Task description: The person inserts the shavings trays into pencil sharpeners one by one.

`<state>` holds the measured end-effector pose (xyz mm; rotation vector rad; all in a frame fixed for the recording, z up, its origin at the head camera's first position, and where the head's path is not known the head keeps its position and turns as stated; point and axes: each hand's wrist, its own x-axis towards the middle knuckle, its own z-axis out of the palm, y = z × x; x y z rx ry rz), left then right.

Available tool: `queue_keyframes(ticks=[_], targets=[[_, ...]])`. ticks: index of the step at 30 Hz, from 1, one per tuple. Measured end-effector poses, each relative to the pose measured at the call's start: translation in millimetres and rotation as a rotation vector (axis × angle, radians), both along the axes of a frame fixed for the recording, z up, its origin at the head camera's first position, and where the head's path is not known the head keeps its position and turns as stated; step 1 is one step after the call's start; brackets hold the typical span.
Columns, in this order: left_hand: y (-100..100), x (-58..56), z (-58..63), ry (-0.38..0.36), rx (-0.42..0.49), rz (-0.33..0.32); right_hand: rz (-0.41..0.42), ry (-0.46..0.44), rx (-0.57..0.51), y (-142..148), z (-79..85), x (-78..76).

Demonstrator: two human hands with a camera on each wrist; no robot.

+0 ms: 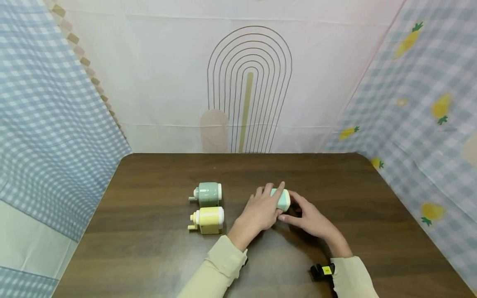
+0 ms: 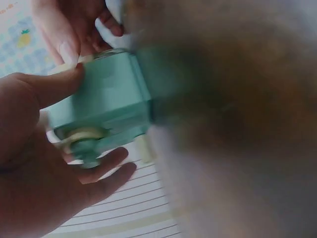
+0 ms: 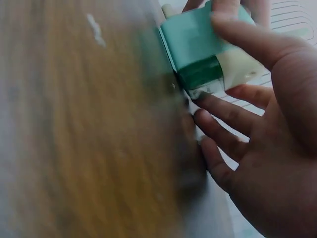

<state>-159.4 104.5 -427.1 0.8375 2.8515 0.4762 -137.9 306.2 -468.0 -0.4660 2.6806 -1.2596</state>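
Observation:
A mint-green pencil sharpener [image 1: 284, 200] with cream parts is between the two hands, at the table's middle right. My left hand [image 1: 261, 209] grips it from the left; the left wrist view shows the left thumb [image 2: 54, 87] along one face and a small crank knob [image 2: 89, 154] at one end. The right hand [image 1: 311, 217] holds its other side, thumb over the body [image 3: 198, 37] and fingers by the cream end [image 3: 240, 69]. Its lower edge is close to the tabletop; whether it touches is unclear.
Left of the hands, a darker green pencil sharpener [image 1: 209, 193] and a yellow one [image 1: 210, 220] lie side by side, cranks pointing left. The brown wooden table [image 1: 149, 256] meets patterned cloth [image 1: 167, 82] at its back and sides.

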Motion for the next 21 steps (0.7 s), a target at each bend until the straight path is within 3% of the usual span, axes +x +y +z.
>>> queue_keyframes(ticks=[3,8,13,17,21], targets=[[-2,4.5,12.8,0.032,0.001,-0.022,0.022,-0.029,-0.019,5,3.5,1.1],[-16,12.8,42.3,0.119,0.079,-0.063,0.064,-0.047,-0.022,11,14.3,0.5],[-42,14.7,71.6,0.215,0.157,-0.063,0.037,0.095,0.137,10,42.9,-6.6],[-72,5.1,84.6,0.301,0.200,0.012,-0.080,0.237,0.264,1,72.7,-14.5],[-111,-11.8,82.4,0.383,0.236,0.126,-0.168,0.357,0.321,-18,96.6,-19.6]])
